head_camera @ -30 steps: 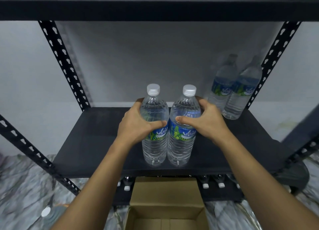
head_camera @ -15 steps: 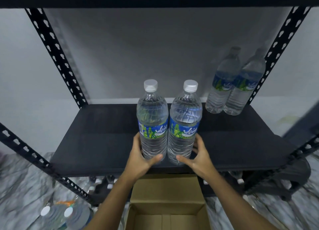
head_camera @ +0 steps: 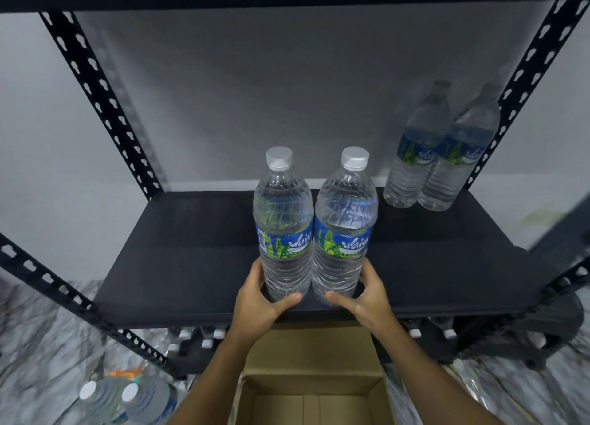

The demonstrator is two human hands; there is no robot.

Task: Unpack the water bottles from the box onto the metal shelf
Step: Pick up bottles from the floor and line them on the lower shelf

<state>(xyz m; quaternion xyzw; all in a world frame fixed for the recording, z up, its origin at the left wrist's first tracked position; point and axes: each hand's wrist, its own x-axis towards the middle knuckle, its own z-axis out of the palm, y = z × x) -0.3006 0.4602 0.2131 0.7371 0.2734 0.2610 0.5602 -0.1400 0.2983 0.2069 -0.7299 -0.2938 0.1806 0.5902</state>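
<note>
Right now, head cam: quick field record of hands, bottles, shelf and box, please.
left hand: curled round the base of the front left bottle
right hand: curled round the base of the front right bottle
front bottles: capped, upright, side by side, apparently touching, near the front edge of the metal shelf
back bottles: two, upright, rear right corner of the shelf
box: open, below the shelf's front edge; no bottle in its visible part
floor bottles: two caps visible, lower left, blurred

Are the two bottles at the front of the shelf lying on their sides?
No, the left front bottle and the right front bottle both stand upright, caps up, on the metal shelf.
</note>
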